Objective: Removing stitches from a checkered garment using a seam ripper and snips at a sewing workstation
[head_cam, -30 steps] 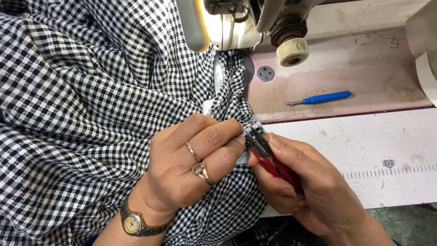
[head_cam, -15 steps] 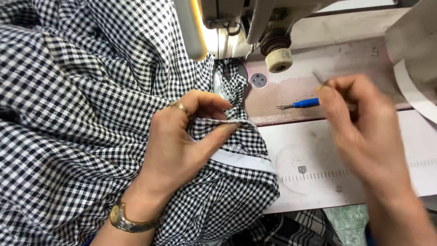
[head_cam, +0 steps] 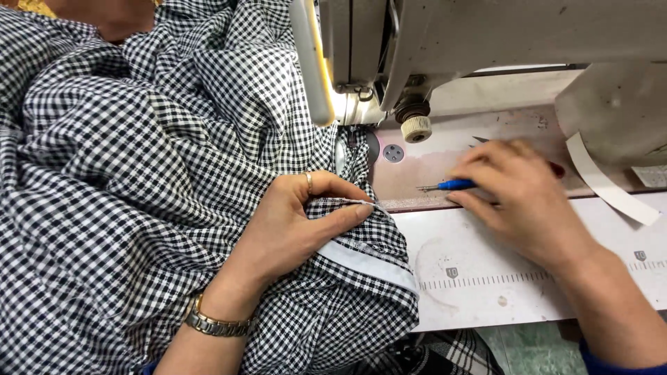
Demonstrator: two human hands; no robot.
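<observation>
Left hand [head_cam: 292,226]: stayed pinched on a folded edge of the checked fabric [head_cam: 139,173] (thumb against fingers), same spot as before.
Right hand [head_cam: 517,191]: had dropped onto the blue-handled tool [head_cam: 455,185] on the counter [head_cam: 528,271]; fingers blurred, grip cannot be told.
Fabric: beside the sewing machine [head_cam: 431,48].

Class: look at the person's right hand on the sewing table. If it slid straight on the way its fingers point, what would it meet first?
The right hand points left, so it would probably first meet the blue-handled tool already at its fingertips, then the checked cloth. Depth is unclear.
</observation>
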